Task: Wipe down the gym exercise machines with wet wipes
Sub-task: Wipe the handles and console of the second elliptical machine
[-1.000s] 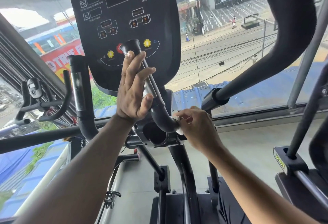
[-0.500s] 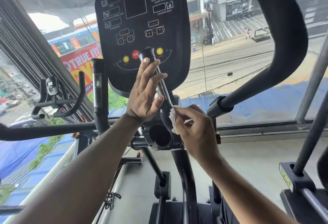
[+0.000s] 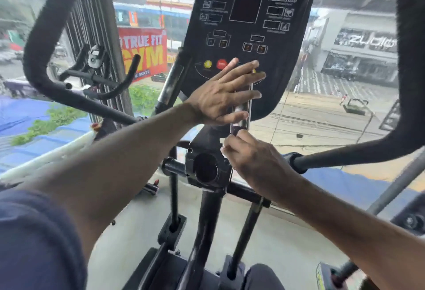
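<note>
Console (image 3: 248, 43) above hub (image 3: 205, 170), left hand (image 3: 220, 98) over handlebar (image 3: 243, 105), wipe perhaps hidden

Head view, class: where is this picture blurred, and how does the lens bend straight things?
Head view: motion blur smears the right hand, the console lettering and the street outside; bright daylight through the window backlights the dark machine; the wide-angle lens bows the handlebars at both edges.

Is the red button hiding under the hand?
No, the red button shows plainly on the console, just beside the left hand.
</note>
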{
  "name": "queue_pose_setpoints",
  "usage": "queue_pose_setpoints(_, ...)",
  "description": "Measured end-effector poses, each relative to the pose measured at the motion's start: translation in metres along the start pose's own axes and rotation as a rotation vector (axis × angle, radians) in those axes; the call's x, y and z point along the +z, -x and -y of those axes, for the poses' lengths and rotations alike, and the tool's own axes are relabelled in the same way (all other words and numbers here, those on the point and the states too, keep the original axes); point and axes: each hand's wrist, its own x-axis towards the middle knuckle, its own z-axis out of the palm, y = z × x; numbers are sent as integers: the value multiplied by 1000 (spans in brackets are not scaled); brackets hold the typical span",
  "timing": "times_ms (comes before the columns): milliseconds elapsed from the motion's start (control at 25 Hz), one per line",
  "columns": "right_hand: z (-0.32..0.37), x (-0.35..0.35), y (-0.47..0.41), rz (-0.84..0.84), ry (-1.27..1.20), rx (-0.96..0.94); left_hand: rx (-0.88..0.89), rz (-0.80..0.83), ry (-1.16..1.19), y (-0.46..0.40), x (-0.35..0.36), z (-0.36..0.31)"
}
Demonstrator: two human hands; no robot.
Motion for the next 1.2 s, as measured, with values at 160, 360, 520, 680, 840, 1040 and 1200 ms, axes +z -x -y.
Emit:
queue_pose_setpoints(160, 20, 8, 14, 187, 14, -90, -45, -20, 16, 1, 1, -6)
queue_pose_setpoints(360, 10, -6, -2, 107, 81, -64, -60, -49, 33, 2, 5, -6)
queue_pose_setpoints(520, 10, -9, -8, 49, 115, 55, -54, -79, 31, 1, 9, -5)
queue_pose_setpoints(680, 37, 16, 7, 215, 18, 79, -51, -83, 32, 2, 10, -5)
queue_pose_setpoints(840, 27, 19, 45, 91, -391, 316, -88, -106, 50, 2, 12, -11)
queue_pose_setpoints(1040, -34, 7, 54, -276, -1115, 1172, -102, -132, 67, 2, 13, -12)
queue_pose_setpoints(1200, -55, 26, 7, -9, -1551, 1143, -96, -124, 97, 4, 13, -13)
